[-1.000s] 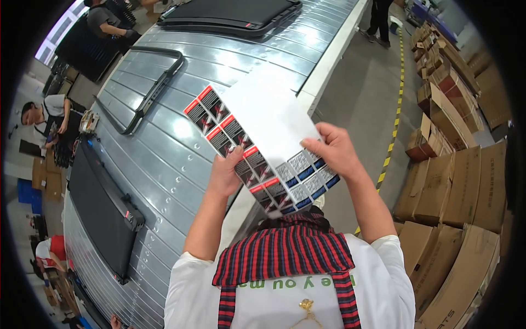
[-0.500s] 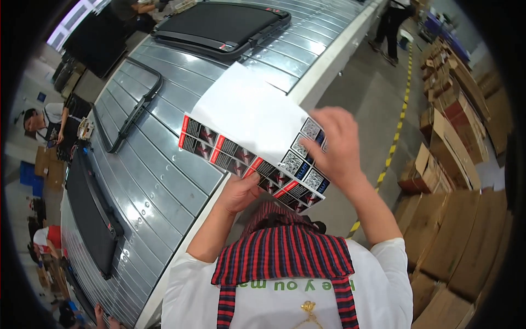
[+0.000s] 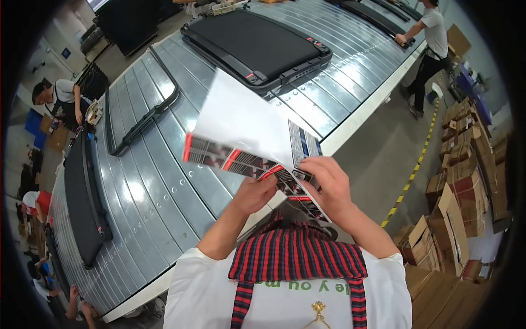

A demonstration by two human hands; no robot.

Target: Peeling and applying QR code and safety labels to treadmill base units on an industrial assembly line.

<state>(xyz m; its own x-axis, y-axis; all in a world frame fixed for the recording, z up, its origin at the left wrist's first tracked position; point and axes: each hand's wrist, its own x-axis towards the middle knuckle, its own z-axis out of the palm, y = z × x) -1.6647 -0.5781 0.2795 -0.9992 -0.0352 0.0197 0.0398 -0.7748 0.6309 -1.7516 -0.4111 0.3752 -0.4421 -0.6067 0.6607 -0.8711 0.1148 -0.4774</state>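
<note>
Both of my hands hold a small stack of label sheets (image 3: 213, 151) over the near edge of a metal table. Red, black and white labels line the lower strip, QR-style labels stand at the right, and a blank white sheet (image 3: 241, 112) covers the rest. My left hand (image 3: 255, 194) pinches the lower edge, thumb on top and fingers hidden beneath. At the right edge, my right hand (image 3: 329, 186) is closed on the sheets, which bend upward between the hands.
Black framed panels (image 3: 257, 44) and an open black frame (image 3: 131, 131) lie on the slatted metal table (image 3: 164, 203). Cardboard boxes (image 3: 466, 192) line the right side beyond a yellow-black floor stripe (image 3: 408, 183). One person (image 3: 433, 44) stands at the far right, others along the left.
My right hand has moved down the right edge and closed on the sheets, which now bend more. My view has shifted, showing more of the table's far end.
</note>
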